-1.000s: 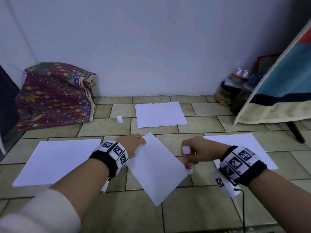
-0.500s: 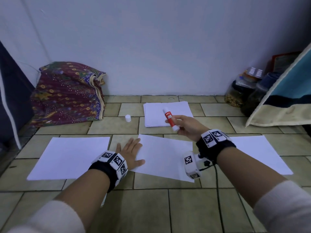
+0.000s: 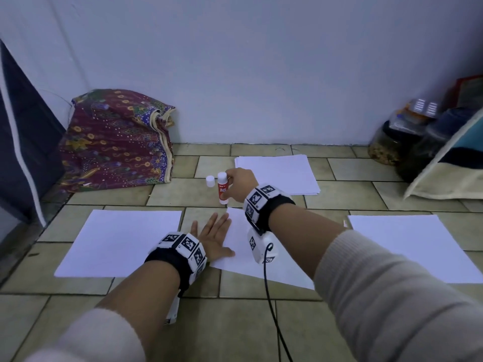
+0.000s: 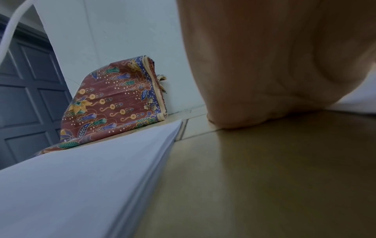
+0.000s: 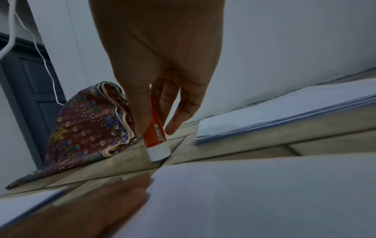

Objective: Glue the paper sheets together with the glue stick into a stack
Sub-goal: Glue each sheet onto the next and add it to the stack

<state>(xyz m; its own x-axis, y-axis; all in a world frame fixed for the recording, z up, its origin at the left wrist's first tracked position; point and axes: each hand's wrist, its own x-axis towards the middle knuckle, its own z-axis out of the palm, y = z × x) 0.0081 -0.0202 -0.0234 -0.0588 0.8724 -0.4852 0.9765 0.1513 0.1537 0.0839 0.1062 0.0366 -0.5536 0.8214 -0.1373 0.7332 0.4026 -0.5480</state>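
Two hands busy: glue stick [image 3: 222, 188] pinched upright by right hand [image 3: 241, 185] beside cap [image 3: 210, 181], probably for parking; middle sheet [image 3: 244, 253] pinned under flat, splayed left hand [image 3: 213, 237].

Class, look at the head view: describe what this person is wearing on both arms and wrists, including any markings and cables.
Both forearms end in cream ribbed sleeves pushed up. Each wrist carries a black strap topped with white blocks printed with black square-pattern markers. Under the right wrist hangs a small white camera box, also marked, with a thin black cable trailing toward the person. A similar white box shows beneath the left wrist. The hands are bare.
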